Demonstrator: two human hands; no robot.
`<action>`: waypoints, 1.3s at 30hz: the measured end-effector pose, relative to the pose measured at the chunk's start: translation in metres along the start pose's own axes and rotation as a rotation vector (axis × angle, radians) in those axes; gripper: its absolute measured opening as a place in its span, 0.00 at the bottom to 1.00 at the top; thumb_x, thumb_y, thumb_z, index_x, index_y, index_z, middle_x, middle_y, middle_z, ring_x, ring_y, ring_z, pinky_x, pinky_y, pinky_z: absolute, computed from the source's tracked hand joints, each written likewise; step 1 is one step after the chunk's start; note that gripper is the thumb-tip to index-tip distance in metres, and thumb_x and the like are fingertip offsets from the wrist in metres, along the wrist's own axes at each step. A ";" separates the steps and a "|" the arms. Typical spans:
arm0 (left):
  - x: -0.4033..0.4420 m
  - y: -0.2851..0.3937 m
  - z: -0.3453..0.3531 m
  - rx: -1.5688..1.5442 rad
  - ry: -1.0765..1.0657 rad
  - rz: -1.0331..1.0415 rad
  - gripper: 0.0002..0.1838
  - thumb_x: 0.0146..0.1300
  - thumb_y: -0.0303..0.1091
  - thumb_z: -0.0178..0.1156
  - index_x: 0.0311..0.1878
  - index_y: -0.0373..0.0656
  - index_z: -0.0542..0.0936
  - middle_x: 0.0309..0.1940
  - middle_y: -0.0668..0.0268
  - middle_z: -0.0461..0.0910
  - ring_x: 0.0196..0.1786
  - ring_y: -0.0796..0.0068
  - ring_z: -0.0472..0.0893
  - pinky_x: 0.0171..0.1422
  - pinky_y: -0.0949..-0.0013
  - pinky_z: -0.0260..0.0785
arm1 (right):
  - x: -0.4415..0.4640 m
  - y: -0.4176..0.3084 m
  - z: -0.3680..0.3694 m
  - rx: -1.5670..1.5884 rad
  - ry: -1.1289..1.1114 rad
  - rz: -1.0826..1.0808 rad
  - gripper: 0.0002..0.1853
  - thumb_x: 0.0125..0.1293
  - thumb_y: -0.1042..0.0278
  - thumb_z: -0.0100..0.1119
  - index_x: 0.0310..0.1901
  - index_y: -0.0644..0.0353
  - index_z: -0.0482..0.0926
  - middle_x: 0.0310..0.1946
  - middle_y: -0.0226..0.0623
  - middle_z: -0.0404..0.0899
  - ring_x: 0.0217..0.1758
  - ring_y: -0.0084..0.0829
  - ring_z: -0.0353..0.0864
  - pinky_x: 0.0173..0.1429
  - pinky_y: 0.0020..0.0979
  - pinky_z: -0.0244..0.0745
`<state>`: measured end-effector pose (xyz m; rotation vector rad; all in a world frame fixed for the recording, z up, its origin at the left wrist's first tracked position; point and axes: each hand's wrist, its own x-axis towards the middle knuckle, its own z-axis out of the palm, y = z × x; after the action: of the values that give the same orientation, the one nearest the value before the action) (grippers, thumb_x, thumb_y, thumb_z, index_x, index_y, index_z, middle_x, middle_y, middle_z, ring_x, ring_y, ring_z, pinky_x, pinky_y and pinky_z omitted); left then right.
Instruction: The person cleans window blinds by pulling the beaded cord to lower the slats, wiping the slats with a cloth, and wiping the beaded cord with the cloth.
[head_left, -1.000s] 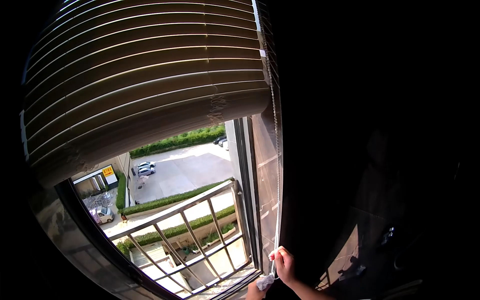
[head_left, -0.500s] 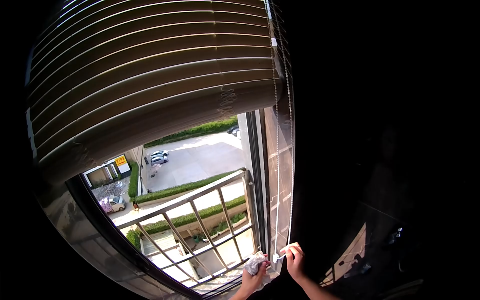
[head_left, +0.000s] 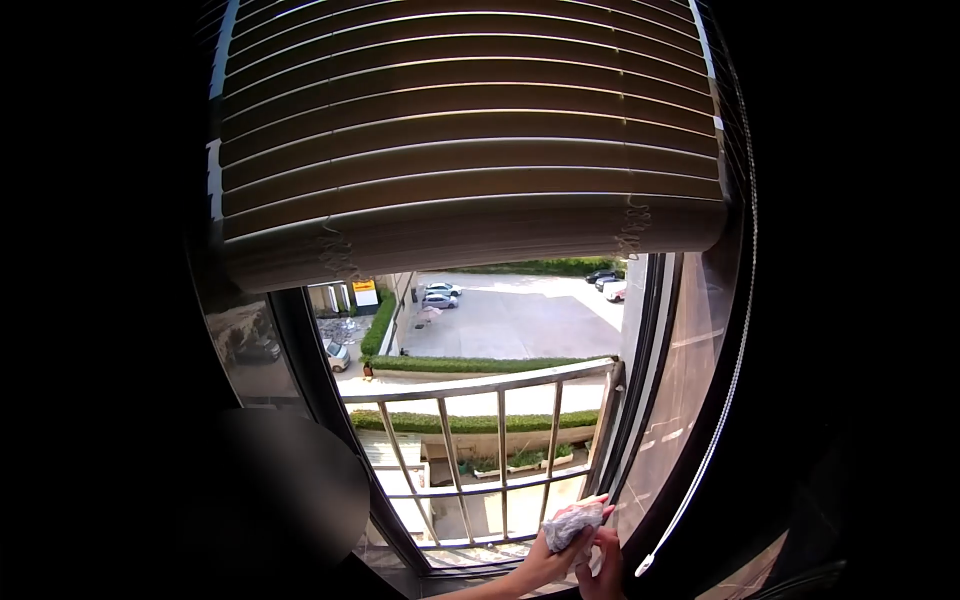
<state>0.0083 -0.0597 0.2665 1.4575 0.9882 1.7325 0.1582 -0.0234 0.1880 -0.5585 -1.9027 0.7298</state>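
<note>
A crumpled greyish-white cloth is bunched in my left hand, which reaches in from the bottom at the lower right corner of the window. Close against it, my right hand has its fingers curled around the lower part of the cloth, partly hidden behind the left hand. Just right of my hands hangs the blind's beaded cord, ending in a small white weight. No hand touches the cord.
A slatted blind covers the upper window, half raised. Below it, a metal railing crosses the opening, with a parking lot outside. The window frame stands at right. A blurred grey round patch fills the lower left.
My right hand has let go of the cord's end and moved left to the cloth in my left hand. The cord now hangs at the right. The view has turned left.
</note>
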 end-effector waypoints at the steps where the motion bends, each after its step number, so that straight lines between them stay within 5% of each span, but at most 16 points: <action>1: 0.001 0.018 -0.004 -0.007 0.035 -0.041 0.24 0.83 0.31 0.58 0.78 0.38 0.72 0.63 0.64 0.84 0.57 0.80 0.80 0.65 0.72 0.71 | 0.004 0.003 0.017 0.230 -0.011 0.070 0.21 0.76 0.71 0.63 0.66 0.67 0.72 0.59 0.50 0.78 0.59 0.40 0.80 0.62 0.40 0.78; 4: 0.001 0.050 -0.019 -0.034 0.141 -0.141 0.25 0.85 0.40 0.55 0.78 0.39 0.73 0.53 0.70 0.84 0.50 0.87 0.79 0.56 0.77 0.73 | 0.037 -0.010 0.055 0.548 0.002 0.206 0.18 0.76 0.78 0.63 0.64 0.65 0.72 0.59 0.40 0.78 0.57 0.26 0.77 0.53 0.27 0.80; 5: -0.003 0.052 -0.032 0.007 0.126 -0.189 0.26 0.86 0.44 0.54 0.78 0.41 0.74 0.48 0.71 0.84 0.51 0.86 0.79 0.57 0.77 0.73 | 0.053 -0.049 0.047 0.621 0.046 0.249 0.12 0.77 0.77 0.61 0.59 0.64 0.76 0.47 0.43 0.84 0.47 0.25 0.82 0.46 0.30 0.79; 6: -0.004 0.065 -0.041 0.070 0.132 -0.190 0.25 0.86 0.45 0.54 0.78 0.43 0.75 0.47 0.70 0.85 0.52 0.85 0.79 0.59 0.75 0.73 | 0.068 -0.056 0.050 0.635 0.015 0.246 0.12 0.77 0.77 0.61 0.59 0.64 0.76 0.47 0.43 0.84 0.47 0.25 0.82 0.46 0.30 0.79; 8: -0.008 0.060 -0.062 0.014 0.170 -0.140 0.26 0.85 0.46 0.56 0.77 0.41 0.75 0.52 0.69 0.85 0.55 0.82 0.81 0.63 0.72 0.74 | 0.088 -0.062 0.060 0.869 -0.144 0.226 0.22 0.77 0.65 0.67 0.65 0.63 0.70 0.56 0.42 0.81 0.58 0.30 0.82 0.64 0.32 0.76; 9: -0.011 0.081 -0.065 -0.001 0.225 -0.222 0.27 0.85 0.47 0.57 0.77 0.40 0.75 0.57 0.68 0.85 0.60 0.80 0.81 0.67 0.70 0.74 | 0.099 -0.076 0.065 0.979 -0.164 0.206 0.25 0.76 0.63 0.71 0.65 0.61 0.69 0.52 0.36 0.84 0.53 0.21 0.82 0.60 0.26 0.77; 10: -0.013 0.085 -0.077 0.029 0.182 -0.237 0.31 0.84 0.53 0.55 0.80 0.43 0.72 0.63 0.65 0.82 0.64 0.78 0.80 0.72 0.68 0.71 | 0.109 -0.094 0.067 1.063 -0.168 0.239 0.15 0.76 0.71 0.68 0.59 0.63 0.75 0.53 0.38 0.85 0.52 0.21 0.84 0.57 0.24 0.79; 12: -0.015 0.095 -0.099 0.192 0.154 -0.202 0.41 0.81 0.63 0.55 0.82 0.41 0.67 0.69 0.60 0.78 0.71 0.73 0.76 0.76 0.63 0.68 | 0.127 -0.094 0.076 1.065 -0.270 0.298 0.13 0.77 0.72 0.67 0.57 0.62 0.76 0.49 0.38 0.86 0.50 0.21 0.84 0.54 0.25 0.80; 16: -0.018 0.142 -0.157 0.184 0.225 -0.145 0.60 0.71 0.81 0.49 0.84 0.32 0.59 0.79 0.49 0.68 0.82 0.56 0.67 0.83 0.50 0.64 | 0.184 -0.142 0.060 1.103 -0.089 0.046 0.08 0.79 0.69 0.64 0.53 0.60 0.77 0.43 0.35 0.85 0.45 0.21 0.83 0.48 0.27 0.77; 20: 0.011 0.219 -0.180 0.104 0.555 0.102 0.58 0.73 0.76 0.53 0.84 0.29 0.55 0.77 0.43 0.67 0.81 0.52 0.69 0.83 0.49 0.66 | 0.252 -0.191 0.033 0.755 0.410 -0.277 0.09 0.77 0.74 0.63 0.55 0.62 0.78 0.49 0.35 0.80 0.53 0.25 0.79 0.63 0.30 0.72; 26: 0.081 0.279 -0.214 -0.015 0.657 0.438 0.61 0.72 0.67 0.65 0.85 0.30 0.45 0.77 0.43 0.64 0.81 0.51 0.67 0.83 0.49 0.66 | 0.339 -0.266 0.016 0.473 0.663 -0.705 0.14 0.75 0.80 0.65 0.60 0.63 0.81 0.56 0.37 0.82 0.61 0.28 0.82 0.70 0.31 0.76; 28: 0.099 0.296 -0.226 -0.116 0.648 0.454 0.62 0.70 0.66 0.67 0.85 0.31 0.45 0.78 0.42 0.61 0.83 0.49 0.64 0.83 0.48 0.66 | 0.359 -0.292 0.019 0.427 0.661 -0.831 0.14 0.78 0.75 0.63 0.61 0.60 0.80 0.59 0.38 0.82 0.61 0.30 0.84 0.67 0.33 0.78; 33: 0.122 0.318 -0.242 -0.303 0.637 0.535 0.61 0.67 0.65 0.72 0.86 0.39 0.47 0.83 0.40 0.50 0.87 0.41 0.54 0.83 0.40 0.64 | 0.394 -0.342 0.033 0.254 0.639 -0.977 0.12 0.78 0.75 0.62 0.60 0.60 0.83 0.49 0.37 0.87 0.54 0.29 0.88 0.57 0.30 0.82; 39: 0.128 0.340 -0.241 -0.279 0.589 0.556 0.57 0.66 0.61 0.75 0.84 0.43 0.53 0.82 0.45 0.55 0.84 0.43 0.60 0.82 0.37 0.65 | 0.412 -0.399 0.061 0.064 0.605 -1.142 0.14 0.76 0.73 0.64 0.61 0.55 0.83 0.53 0.38 0.87 0.50 0.37 0.91 0.53 0.35 0.86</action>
<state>-0.2553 -0.1507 0.6010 1.1153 0.5886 2.6827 -0.0917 -0.0526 0.7072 0.3532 -1.2974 -0.1370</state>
